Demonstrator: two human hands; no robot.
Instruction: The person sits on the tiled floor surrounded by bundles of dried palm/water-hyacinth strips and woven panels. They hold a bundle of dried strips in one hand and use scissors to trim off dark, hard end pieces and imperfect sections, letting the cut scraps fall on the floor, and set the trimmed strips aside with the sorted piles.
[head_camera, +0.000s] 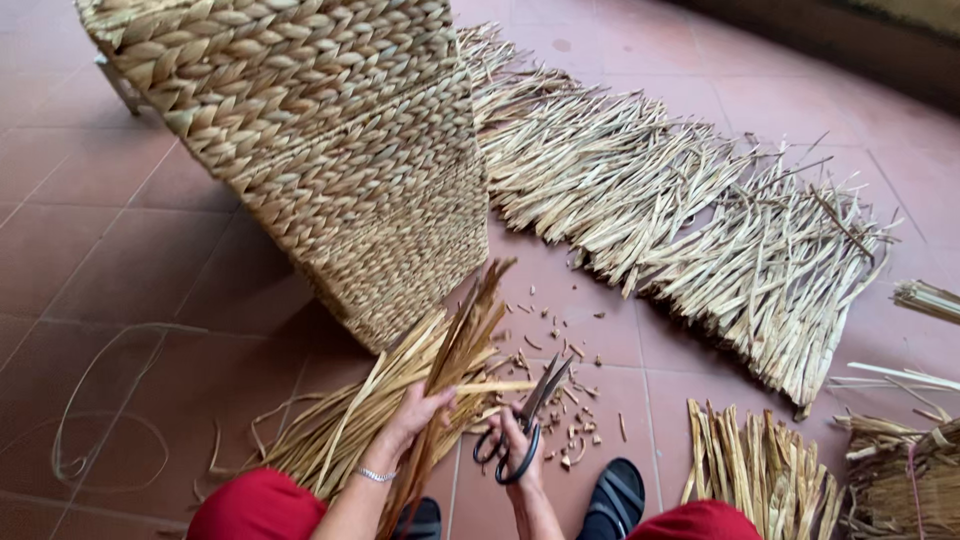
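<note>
Your left hand (412, 418) was clenched around a bundle of dried strands (440, 350), whose loose ends fanned up toward the woven basket (330, 150). The bundle lay on the tiled floor (90, 250), just in front of your knees. Your right hand (518, 440) gripped black scissors (525, 420) through the handles; the blades looked slightly parted, though the view was too small to be sure. Their tips sat just beside the bundle's right edge. Short clippings (570, 400) were scattered on the floor under and beyond the blades. The basket leaned tilted above the bundle, with a long fringe of uncut strands (700, 220) spreading to its right. Cut pieces (760, 470) were piled near your right knee.
</note>
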